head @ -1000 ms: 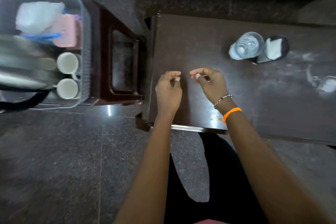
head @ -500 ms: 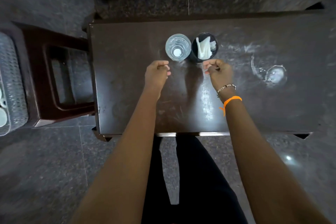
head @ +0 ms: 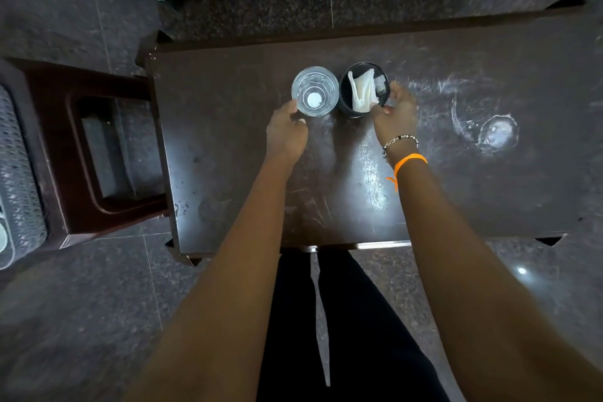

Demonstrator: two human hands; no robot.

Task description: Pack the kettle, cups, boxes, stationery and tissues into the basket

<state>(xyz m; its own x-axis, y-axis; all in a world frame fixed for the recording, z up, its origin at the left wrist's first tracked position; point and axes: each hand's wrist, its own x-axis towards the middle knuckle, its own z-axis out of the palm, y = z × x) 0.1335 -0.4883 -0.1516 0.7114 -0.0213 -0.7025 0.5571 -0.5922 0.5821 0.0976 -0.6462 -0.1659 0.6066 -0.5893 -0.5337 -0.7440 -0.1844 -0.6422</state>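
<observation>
A clear glass stands on the dark table, and beside it on the right is a black mesh holder with a white tissue in it. My left hand curls against the glass's near left side, thumb below it. Fingers of my right hand wrap the holder's right rim and wall. The grey perforated basket shows only its right edge at the far left of the head view; its contents are almost fully out of frame.
The basket sits on a dark brown stool left of the table. A round whitish stain marks the table's right part. My legs stand at the table's near edge, and grey stone floor lies all around.
The view swung from the basket to the table. Both hands moved forward from mid-table and took hold, the left of the glass and the right of the black holder.
</observation>
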